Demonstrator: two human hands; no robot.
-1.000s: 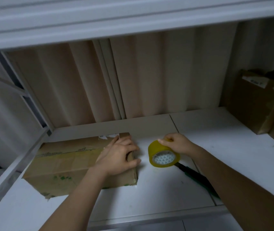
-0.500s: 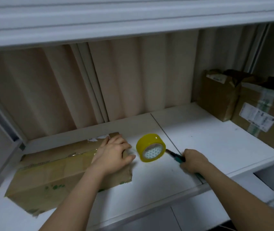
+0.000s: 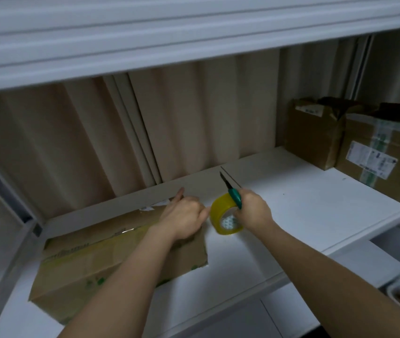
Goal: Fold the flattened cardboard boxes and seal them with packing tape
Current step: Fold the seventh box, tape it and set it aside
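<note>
A brown cardboard box (image 3: 91, 259) with yellowish tape along its top lies on the white shelf (image 3: 303, 206), at the left. My left hand (image 3: 181, 219) rests on the box's right end, fingers curled, its thumb reaching toward the tape roll. The yellow tape roll (image 3: 223, 215) stands on edge just right of the box. My right hand (image 3: 252, 209) grips a green-handled utility knife (image 3: 233, 191) over the roll, blade pointing up and away. Whether a tape strip runs between roll and box cannot be made out.
Two taped cardboard boxes (image 3: 355, 147) with shipping labels stand at the back right of the shelf. A beige curtain (image 3: 169, 123) hangs behind. Another white shelf (image 3: 194, 32) runs overhead. A metal frame post (image 3: 11, 203) stands at the left.
My right hand let go of the tape roll, picked the knife up from the shelf and brought it above the roll. My left hand stayed on the box's right end.
</note>
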